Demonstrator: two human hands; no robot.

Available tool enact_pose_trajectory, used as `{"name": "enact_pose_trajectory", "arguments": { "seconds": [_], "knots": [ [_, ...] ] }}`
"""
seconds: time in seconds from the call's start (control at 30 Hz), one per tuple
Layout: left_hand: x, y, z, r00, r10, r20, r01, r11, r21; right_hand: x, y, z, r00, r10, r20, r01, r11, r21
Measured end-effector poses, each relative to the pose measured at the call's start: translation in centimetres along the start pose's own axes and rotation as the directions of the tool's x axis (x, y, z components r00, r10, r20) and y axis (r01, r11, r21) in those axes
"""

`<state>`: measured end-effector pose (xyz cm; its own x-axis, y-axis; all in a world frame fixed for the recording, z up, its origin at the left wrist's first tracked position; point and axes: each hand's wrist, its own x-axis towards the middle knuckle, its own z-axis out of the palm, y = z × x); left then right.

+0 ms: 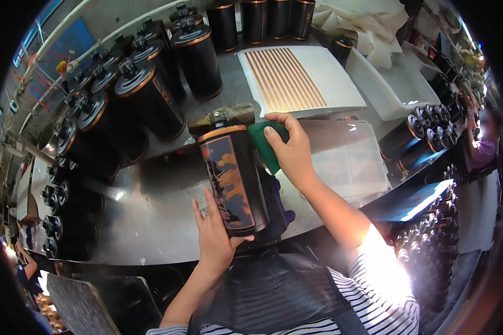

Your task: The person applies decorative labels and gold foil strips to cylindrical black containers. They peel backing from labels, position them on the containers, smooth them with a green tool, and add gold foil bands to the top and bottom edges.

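A black cylindrical canister (257, 190) with a copper-coloured rim and a dark, gold-patterned picture panel (227, 187) lies tilted before me at the table's near edge. My left hand (215, 234) is wrapped round its lower end, fingers along the panel's left side. In my right hand (292, 148) is a green flat squeegee-like piece (267, 144), pinched between thumb and fingers against the canister's upper right side. The canister's far end meets a worn, brownish block (229, 116). Purple cloth-like material (280, 204) shows beside the canister, partly hidden by it.
Black canisters (195, 61) with knobbed tops crowd the table's left and back. A white sheet with copper strips (288, 78) lies ahead, near a white plastic bin (397, 84). Translucent sheets (346, 156) lie right of my hand. More canisters (422, 148) and a person (483, 145) are far right.
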<state>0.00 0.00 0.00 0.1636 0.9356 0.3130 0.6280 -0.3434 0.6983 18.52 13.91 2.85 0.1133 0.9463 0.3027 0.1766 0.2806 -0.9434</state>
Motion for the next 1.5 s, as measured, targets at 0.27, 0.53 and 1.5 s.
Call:
{"name": "enact_pose_trajectory", "arguments": {
  "seconds": [0.27,0.53,1.5],
  "knots": [
    [3.3,4.4,-1.0,0.97,0.214,0.112,-0.24,0.807,0.54,0.5,-5.0,1.9,0.989,-0.123,0.087,0.124,0.992,-0.005],
    [0.6,-0.5,-0.5,0.999,0.031,0.021,-0.036,0.956,0.29,0.7,-1.2,0.1,0.999,0.035,0.025,-0.037,0.993,0.11],
    [7.0,0.3,-2.8,0.966,-0.184,0.183,0.259,0.681,-0.685,-1.7,2.6,-7.2,0.922,0.319,0.221,-0.365,0.906,0.215]
  ]
}}
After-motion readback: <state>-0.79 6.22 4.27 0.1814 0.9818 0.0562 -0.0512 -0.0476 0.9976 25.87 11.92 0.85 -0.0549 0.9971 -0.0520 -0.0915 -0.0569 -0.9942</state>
